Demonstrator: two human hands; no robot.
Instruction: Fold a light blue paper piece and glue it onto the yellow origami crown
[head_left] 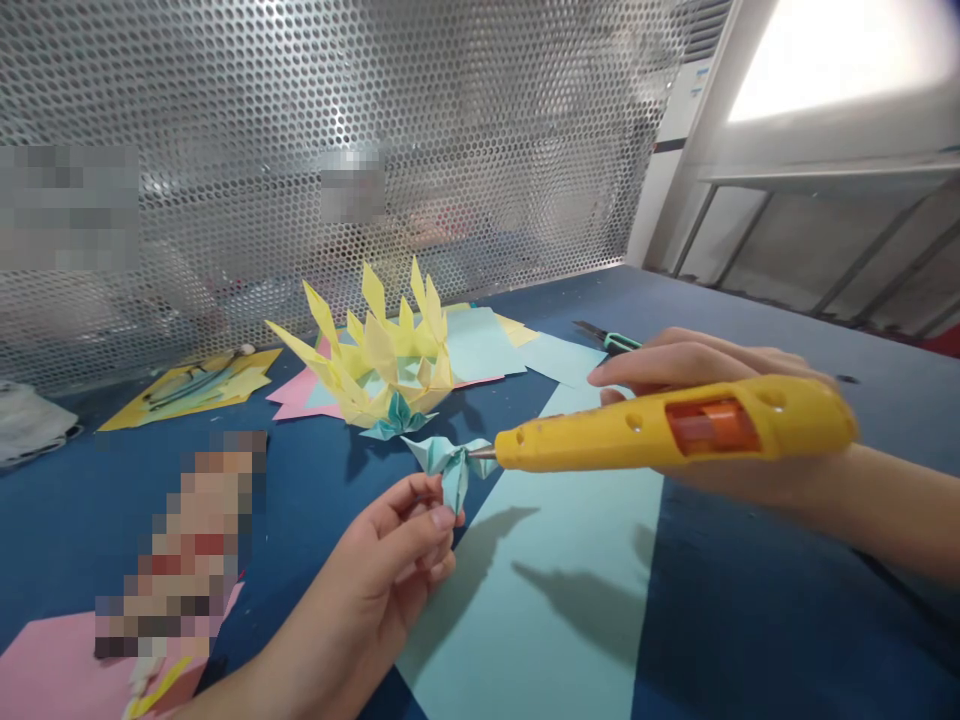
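Observation:
Pinched between the fingers of my left hand (397, 555) is a light blue folded paper flower (454, 478), its petals pointing outward. My right hand (712, 375) grips a yellow hot glue gun (577, 445) with an orange window in its side. The metal nozzle tip meets the middle of the flower. Just beyond stands a yellow paper crown (390, 370) with tall pointed tips. At its front base sits a teal paper flower (401, 413). Under both hands lies a long light blue paper sheet (555, 590), with shadows of the hands and glue gun across it.
Scissors or a cutter with a green-black handle (619, 343) lies beyond my right hand. Coloured paper sheets (487, 340) spread behind the crown. Yellow paper (202, 385) with thin cords is at left, pink paper (60, 660) at lower left. A perforated metal panel (450, 120) borders the blue table.

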